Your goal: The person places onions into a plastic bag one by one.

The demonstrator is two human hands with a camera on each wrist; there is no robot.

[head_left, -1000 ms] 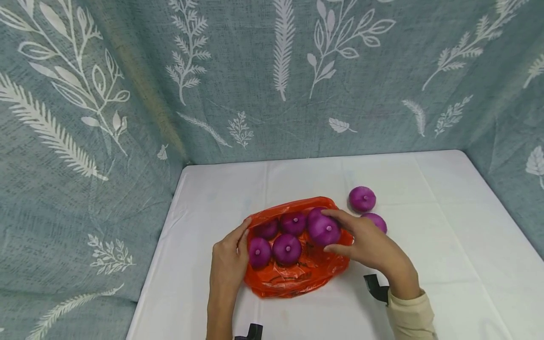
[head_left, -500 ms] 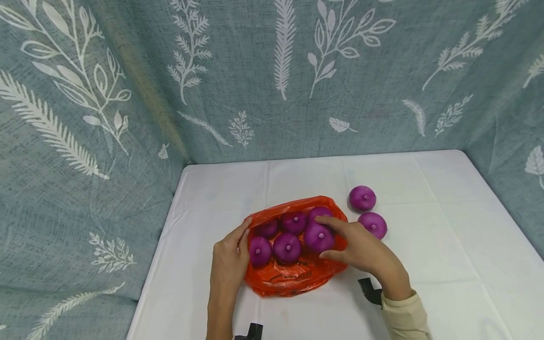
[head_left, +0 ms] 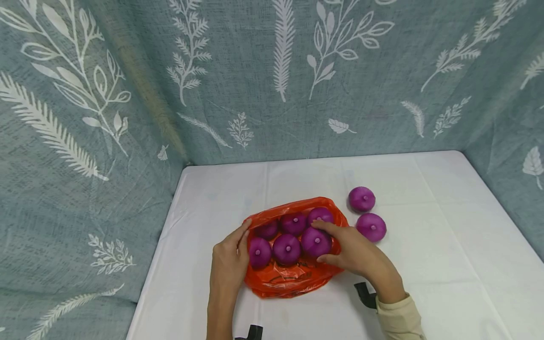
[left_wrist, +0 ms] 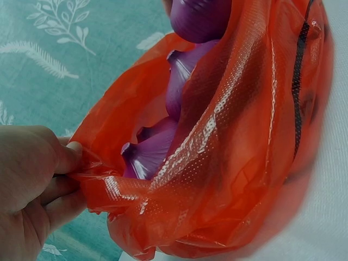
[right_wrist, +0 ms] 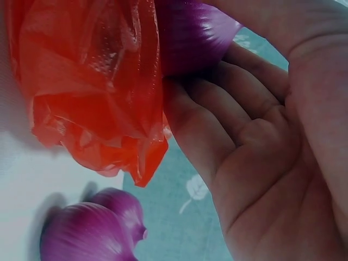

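An orange-red plastic bag (head_left: 289, 286) lies with its mouth spread, several purple onions (head_left: 286, 249) inside. At its left rim my left hand (head_left: 229, 259) pinches the plastic between thumb and fingers, as the left wrist view also shows. My right hand (head_left: 362, 254) reaches over the right rim, its thumb and fingers around one onion (head_left: 316, 242) at the bag's right side. In the right wrist view that onion (right_wrist: 190, 41) sits against the fingers, partly hidden by the bag. Two more onions, a farther one (head_left: 361, 199) and a nearer one (head_left: 371, 227), lie outside, right of the bag.
A white cloth (head_left: 425, 226) covers the table. Blue-grey curtains (head_left: 263, 80) with white leaf prints stand behind it and at both sides. Black camera mounts (head_left: 366, 295) show by both wrists.
My right hand has moved left and slightly down, lowering the onion among the others in the bag. The nearer outside onion has come into fuller view. My left hand stays at the rim.
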